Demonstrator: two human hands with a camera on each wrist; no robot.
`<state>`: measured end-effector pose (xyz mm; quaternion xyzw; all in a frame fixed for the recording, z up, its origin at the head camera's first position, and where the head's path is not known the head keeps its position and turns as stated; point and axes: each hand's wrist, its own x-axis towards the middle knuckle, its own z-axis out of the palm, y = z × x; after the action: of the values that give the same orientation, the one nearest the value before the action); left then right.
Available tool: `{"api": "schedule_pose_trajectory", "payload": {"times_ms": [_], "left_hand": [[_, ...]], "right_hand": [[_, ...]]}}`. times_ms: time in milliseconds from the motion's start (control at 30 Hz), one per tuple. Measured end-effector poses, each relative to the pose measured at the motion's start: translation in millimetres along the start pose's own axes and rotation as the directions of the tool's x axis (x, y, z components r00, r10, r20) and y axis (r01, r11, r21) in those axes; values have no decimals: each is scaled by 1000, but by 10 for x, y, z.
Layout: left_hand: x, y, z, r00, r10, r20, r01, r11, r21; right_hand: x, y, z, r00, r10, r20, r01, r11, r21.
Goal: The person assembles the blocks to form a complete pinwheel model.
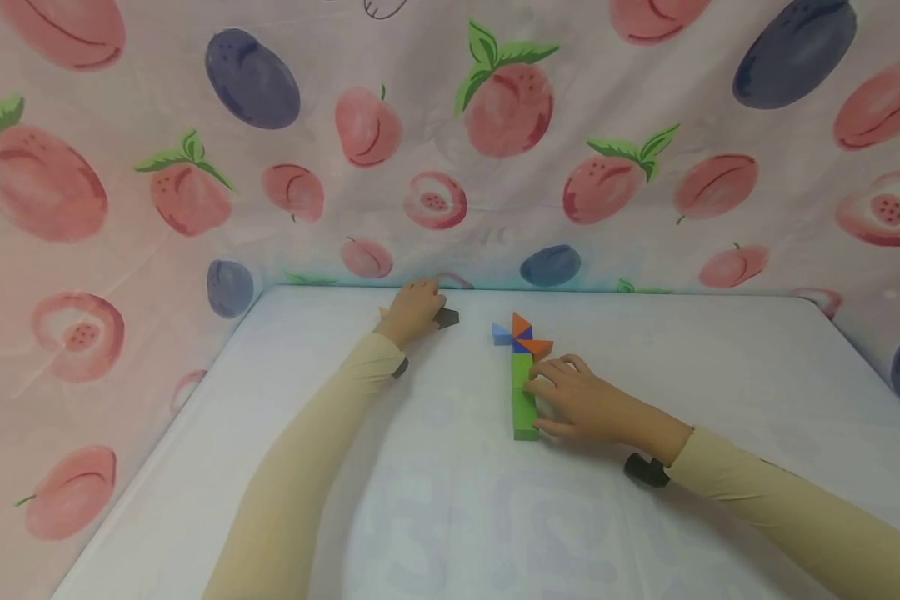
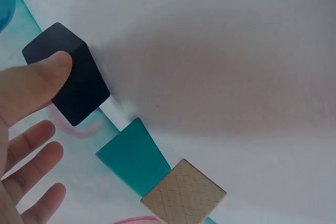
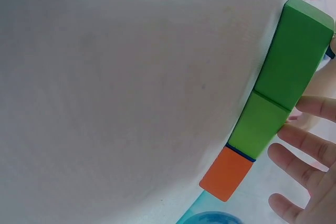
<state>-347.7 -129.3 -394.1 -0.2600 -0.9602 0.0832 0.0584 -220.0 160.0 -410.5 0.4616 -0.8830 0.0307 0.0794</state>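
At the table's back edge, my left hand (image 1: 414, 310) pinches a black angular block (image 2: 73, 82), its thumb across the block's face; the index finger is hidden behind. Below it in the left wrist view are a teal trapezoid block (image 2: 135, 157) and a plain wooden block (image 2: 184, 193). My right hand (image 1: 585, 400) lies beside a column of a longer green block (image 3: 294, 53) and a shorter green block (image 3: 260, 125), fingertips right at their side. Beyond the column, orange triangular blocks (image 1: 542, 347), a light blue block (image 1: 502, 335) and dark blue pieces (image 1: 522, 333) form a pinwheel shape.
The white table (image 1: 450, 500) meets a fruit-printed cloth (image 1: 435, 125) hanging along its back and left. A black band (image 1: 647, 471) shows at the right wrist.
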Motion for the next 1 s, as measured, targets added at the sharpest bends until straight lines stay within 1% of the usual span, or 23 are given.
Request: {"api": "schedule_pose_trajectory", "payload": {"times_ms": [133,233,300,400,500,633,700,867,1000], "left_hand": [[-14,-5,15,1000,5,-16,-5,1000,-3],[-32,-5,15,999,32,-35,-33,999,-19],[-56,0,13,996,67,-61,-70,996,-49],[-84,20,16,984,138,-114,-149,984,-95],[-97,65,9,968,207,-142,-221,972,-85],[-98,163,-13,958,261,-120,-265,964,-17],[-98,218,-25,957,273,-102,-274,962,1],[-94,334,-51,952,291,-89,-292,956,4],[-78,395,-38,950,296,-100,-298,955,1]], "right_hand": [[3,-1,3,1000,-5,-2,5,1000,0],[6,-2,6,1000,-1,4,1,1000,0],[7,-5,4,1000,3,10,-4,1000,1],[9,-9,-5,1000,12,18,-12,1000,7],[11,-13,-13,1000,20,23,-20,1000,13],[11,-16,-20,999,32,37,-32,999,14],[10,-18,-27,998,37,42,-37,999,16],[11,-19,-30,998,37,41,-38,999,22],[15,-16,-23,999,33,34,-34,999,19]]}}
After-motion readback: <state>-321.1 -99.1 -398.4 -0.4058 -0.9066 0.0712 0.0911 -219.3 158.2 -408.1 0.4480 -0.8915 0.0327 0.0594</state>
